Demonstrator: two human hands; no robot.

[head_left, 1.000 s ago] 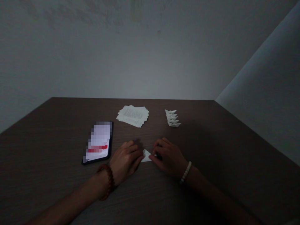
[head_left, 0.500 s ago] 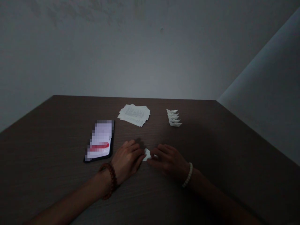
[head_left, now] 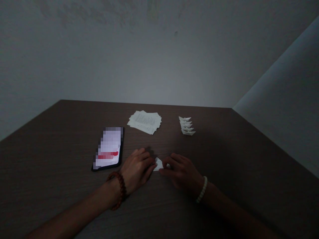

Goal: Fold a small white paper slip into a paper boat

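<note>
Left hand: the left hand (head_left: 138,169) lies palm down on the table, fingers curled loosely, with the fingertips at or against the left edge of the paper. It is not clenched. Whether it grips the paper or only touches it is hidden behind the fingers.

Right hand: the right hand (head_left: 180,172) is palm down, with its fingers partly spread and reaching left. The fingertips (head_left: 171,156) and thumb are at the right side of the paper. It may be lightly pinching, but I cannot tell.

Held item: a small folded white paper (head_left: 158,165) sits on the table between the hands, partly covered by the fingers of both. Its exact shape is hard to make out.

Wrists: a reddish-brown bead bracelet (head_left: 121,189) circles the left wrist, and a white bead bracelet (head_left: 202,189) circles the right.

Beyond the left hand: a smartphone (head_left: 108,147) lies flat on the table, just past and to the left of the hand, with its screen pixelated.

Ahead of the hands: a loose stack of printed paper sheets (head_left: 144,122) lies beyond the left hand. A short row of white folded paper boats (head_left: 186,125) lies beyond the right hand, the boats overlapping one another.

Surface: a dark wood-grain table (head_left: 62,139) is under everything, and it meets a pale wall (head_left: 149,59) at its far edge.
</note>
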